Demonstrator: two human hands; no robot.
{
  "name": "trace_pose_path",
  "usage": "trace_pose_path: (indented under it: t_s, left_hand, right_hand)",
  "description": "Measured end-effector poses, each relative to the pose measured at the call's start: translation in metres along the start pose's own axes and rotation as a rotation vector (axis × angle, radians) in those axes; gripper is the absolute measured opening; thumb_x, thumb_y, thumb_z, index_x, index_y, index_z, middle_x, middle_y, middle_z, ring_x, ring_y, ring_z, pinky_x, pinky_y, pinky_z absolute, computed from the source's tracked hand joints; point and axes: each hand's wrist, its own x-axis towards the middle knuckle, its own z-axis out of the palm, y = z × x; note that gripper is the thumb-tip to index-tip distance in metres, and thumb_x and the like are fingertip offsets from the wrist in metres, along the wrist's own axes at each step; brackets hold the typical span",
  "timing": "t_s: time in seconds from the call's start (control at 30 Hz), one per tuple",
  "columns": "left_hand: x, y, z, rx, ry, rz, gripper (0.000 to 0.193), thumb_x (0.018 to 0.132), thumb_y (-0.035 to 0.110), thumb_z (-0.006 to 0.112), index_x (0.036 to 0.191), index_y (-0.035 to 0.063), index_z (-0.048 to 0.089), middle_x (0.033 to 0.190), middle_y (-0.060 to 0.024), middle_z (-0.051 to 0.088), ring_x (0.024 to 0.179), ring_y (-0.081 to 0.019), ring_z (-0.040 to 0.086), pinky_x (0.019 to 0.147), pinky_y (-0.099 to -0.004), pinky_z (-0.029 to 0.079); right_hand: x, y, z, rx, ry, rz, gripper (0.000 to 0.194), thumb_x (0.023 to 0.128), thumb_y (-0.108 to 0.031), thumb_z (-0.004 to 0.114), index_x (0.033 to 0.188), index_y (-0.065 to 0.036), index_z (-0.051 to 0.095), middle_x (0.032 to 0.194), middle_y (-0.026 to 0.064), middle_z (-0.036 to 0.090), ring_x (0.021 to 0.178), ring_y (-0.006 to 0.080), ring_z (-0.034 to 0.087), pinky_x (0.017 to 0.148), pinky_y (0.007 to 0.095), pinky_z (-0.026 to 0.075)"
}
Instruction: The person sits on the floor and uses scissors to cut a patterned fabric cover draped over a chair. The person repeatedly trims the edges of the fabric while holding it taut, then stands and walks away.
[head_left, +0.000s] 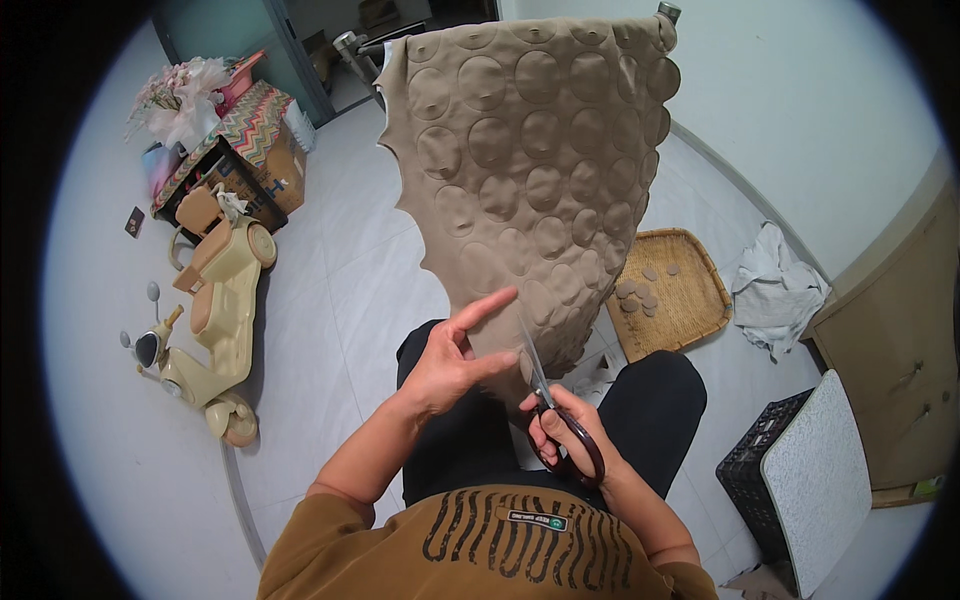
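Observation:
A large tan fabric sheet (541, 131), marked with rows of round cut outlines, hangs from a metal rail down towards my lap. Its left edge is scalloped. My left hand (454, 356) holds the sheet's lower part, index finger stretched across the cloth and thumb near the blades. In my right hand (574, 427) are scissors (589, 448) with dark red handles, fingers through the loops. Their blades point up and lie against the fabric beside my left thumb. Whether cloth sits between the blades is too small to tell.
A woven bamboo tray (679, 322) on the floor to the right holds several tan fabric discs (630, 304). Beyond it lies a crumpled white cloth (776, 289). A black crate (765, 457) with a speckled top stands lower right. At left are a cream toy scooter (225, 319) and a cardboard box (289, 176).

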Motion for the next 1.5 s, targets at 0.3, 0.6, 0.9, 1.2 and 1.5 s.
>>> trace_pose_path:
  t_s: [0.3,0.6,0.9,1.2,1.5]
  left_hand:
    - [-0.002,0.005,0.011,-0.173,0.010,0.001,0.079,0.085,0.004,0.082,0.157,0.0037,0.049,0.157,-0.0092,0.053,0.125,-0.0109,0.052,0.101,-0.0260,0.044]
    - [0.002,-0.020,0.041,-0.215,0.188,0.135,0.075,0.091,0.000,0.077,0.159,0.0027,0.046,0.155,-0.0112,0.054,0.135,-0.0129,0.052,0.107,-0.0268,0.045]
    - [0.002,-0.018,0.048,-0.204,0.204,0.156,0.079,0.092,-0.005,0.074,0.163,0.0043,0.040,0.152,-0.0098,0.055,0.111,-0.0066,0.057,0.089,-0.0212,0.051]
    - [0.001,-0.012,0.054,-0.277,0.219,0.164,0.083,0.091,-0.008,0.073,0.164,0.0052,0.037,0.160,-0.0107,0.048,0.101,-0.0027,0.058,0.076,-0.0156,0.050]
    - [-0.003,-0.004,0.045,-0.336,0.191,0.107,0.085,0.088,-0.005,0.074,0.164,0.0037,0.037,0.165,-0.0128,0.042,0.137,-0.0121,0.049,0.108,-0.0271,0.044]
  right_hand:
    - [0.006,0.006,0.018,0.164,0.011,-0.047,0.044,0.107,-0.044,0.063,0.122,-0.004,0.052,0.077,-0.0003,0.052,0.057,0.0048,0.047,0.052,0.0198,0.040]
    - [0.000,-0.001,0.037,0.302,0.123,0.024,0.055,0.108,-0.057,0.050,0.123,-0.004,0.050,0.079,0.0040,0.050,0.061,0.0095,0.044,0.054,0.0239,0.039]
    - [0.002,0.011,0.038,0.530,0.076,0.082,0.065,0.104,-0.070,0.042,0.128,-0.009,0.049,0.080,0.0055,0.049,0.063,0.0130,0.044,0.056,0.0277,0.039]
    - [0.000,0.010,0.052,0.455,0.175,-0.060,0.060,0.105,-0.062,0.051,0.126,-0.006,0.048,0.078,0.0056,0.050,0.060,0.0106,0.043,0.053,0.0249,0.038]
    - [-0.004,0.009,0.053,0.338,0.185,-0.096,0.054,0.104,-0.053,0.060,0.125,-0.004,0.050,0.076,0.0034,0.049,0.058,0.0076,0.042,0.050,0.0221,0.036]
